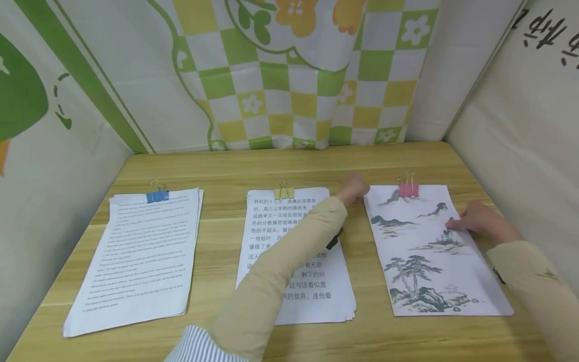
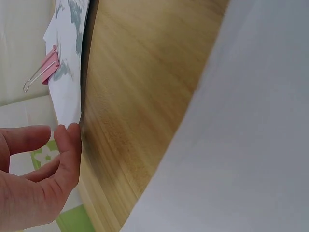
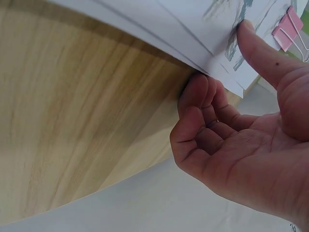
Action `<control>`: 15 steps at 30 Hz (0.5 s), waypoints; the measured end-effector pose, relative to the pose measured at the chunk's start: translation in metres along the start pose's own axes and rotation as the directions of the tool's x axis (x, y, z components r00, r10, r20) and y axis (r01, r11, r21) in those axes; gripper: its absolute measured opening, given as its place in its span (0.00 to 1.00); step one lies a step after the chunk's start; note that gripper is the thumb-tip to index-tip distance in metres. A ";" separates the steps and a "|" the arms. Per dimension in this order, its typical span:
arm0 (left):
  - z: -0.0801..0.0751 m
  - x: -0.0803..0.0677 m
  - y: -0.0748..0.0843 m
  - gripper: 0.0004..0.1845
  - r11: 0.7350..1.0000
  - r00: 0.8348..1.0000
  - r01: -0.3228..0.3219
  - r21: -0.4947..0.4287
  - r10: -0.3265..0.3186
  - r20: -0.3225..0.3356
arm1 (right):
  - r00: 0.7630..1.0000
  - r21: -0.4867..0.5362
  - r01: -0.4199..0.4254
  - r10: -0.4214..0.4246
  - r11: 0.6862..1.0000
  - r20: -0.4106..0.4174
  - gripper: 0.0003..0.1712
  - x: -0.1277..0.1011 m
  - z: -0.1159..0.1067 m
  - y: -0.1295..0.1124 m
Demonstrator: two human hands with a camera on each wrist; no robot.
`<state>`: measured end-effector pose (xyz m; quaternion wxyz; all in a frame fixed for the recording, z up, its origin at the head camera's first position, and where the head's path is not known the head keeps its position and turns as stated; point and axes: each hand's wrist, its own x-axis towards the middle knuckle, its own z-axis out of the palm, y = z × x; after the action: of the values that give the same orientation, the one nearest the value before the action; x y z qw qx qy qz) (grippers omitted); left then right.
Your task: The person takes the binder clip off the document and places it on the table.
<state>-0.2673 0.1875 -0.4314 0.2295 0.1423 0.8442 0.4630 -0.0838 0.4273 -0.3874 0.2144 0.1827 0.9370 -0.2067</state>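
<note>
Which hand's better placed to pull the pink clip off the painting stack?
Left, probably. The left hand sits at the stack's top left corner, beside the pink clip. The right hand is lower on the right edge of the painting stack, thumb on top, steadying it.

left hand (image 2: 29, 183) – fingertip touching paper corner (image 2: 70, 104) | pink clip (image 2: 48, 67) – wooden table (image 2: 145, 96)

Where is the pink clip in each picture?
Head view: the pink clip sits at the top edge of the landscape sheets, right of middle.
Left wrist view: upper left, on the sheets' edge.
Right wrist view: top right corner, past the thumb.
Shared landmark: the painted landscape sheets it holds.
</note>
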 end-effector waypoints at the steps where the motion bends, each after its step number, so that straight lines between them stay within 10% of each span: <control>1: 0.000 0.000 0.000 0.13 1.000 1.000 0.008 0.005 -0.008 -0.001 | 1.000 -0.005 0.006 -0.006 1.000 -0.001 0.24 0.000 0.001 -0.001; 8: -0.017 -0.037 0.023 0.18 0.995 0.994 0.104 0.011 -0.104 0.028 | 0.999 -0.030 0.001 -0.002 1.000 -0.045 0.30 -0.009 0.007 -0.013; 15: -0.020 -0.041 0.024 0.21 0.994 0.993 0.110 -0.012 -0.109 0.052 | 0.997 -0.048 0.041 -0.044 0.998 -0.060 0.26 -0.017 0.015 -0.023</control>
<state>-0.2416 0.1673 -0.3911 0.2771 0.1057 0.8411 0.4523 -0.0746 0.3968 -0.3848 0.1855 0.1637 0.9514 -0.1836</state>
